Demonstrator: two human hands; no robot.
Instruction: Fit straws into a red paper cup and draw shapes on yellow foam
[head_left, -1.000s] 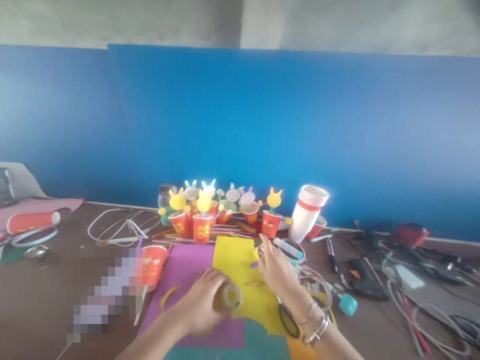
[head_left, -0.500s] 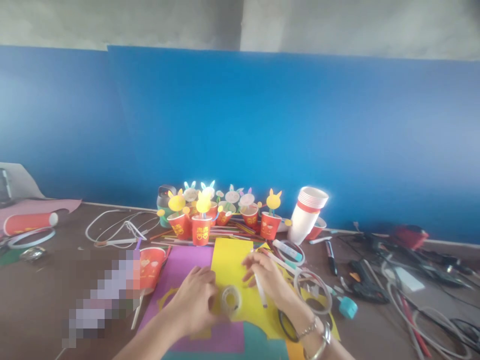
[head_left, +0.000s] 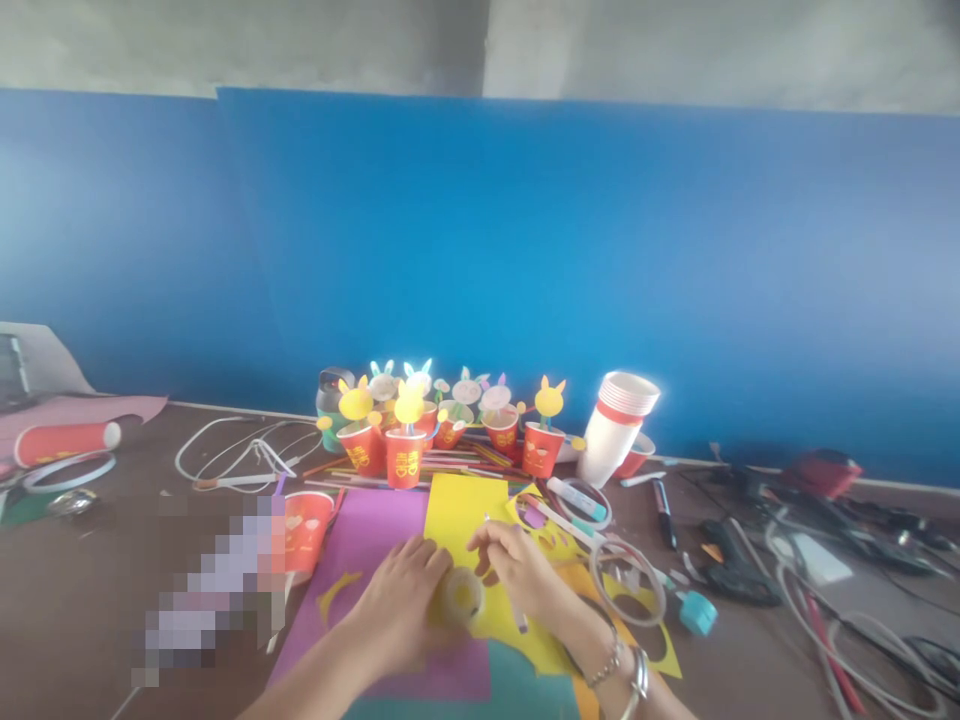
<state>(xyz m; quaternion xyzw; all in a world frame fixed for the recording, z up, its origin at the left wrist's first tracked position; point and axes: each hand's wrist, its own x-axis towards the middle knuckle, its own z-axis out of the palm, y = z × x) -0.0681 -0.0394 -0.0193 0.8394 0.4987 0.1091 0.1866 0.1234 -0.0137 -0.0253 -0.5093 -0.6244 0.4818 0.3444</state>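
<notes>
My left hand (head_left: 405,597) is over the purple paper (head_left: 382,515), fingers bent and closed at the near side of a roll of clear tape (head_left: 463,597). The roll looks tilted against the fingers; my thumb is hidden. Just right of it, my right hand (head_left: 517,568) has its fingers curled around a slim white pen (head_left: 520,618), whose lower end sticks out below the palm. Both hands are above overlapping sheets, with yellow paper (head_left: 465,500) and teal paper (head_left: 517,685) showing.
Red paper cups (head_left: 406,460) with rabbit-shaped paper cutouts stand behind. A stack of white cups (head_left: 615,430) leans right of them. One red cup (head_left: 306,530) is left of the sheets. Rings of white tubing (head_left: 628,582), a black marker (head_left: 663,515) and a glue gun (head_left: 731,575) lie right.
My left hand has shifted right and closed in on the tape roll, which now looks more tilted. My right hand has moved slightly left and down with the pen.
</notes>
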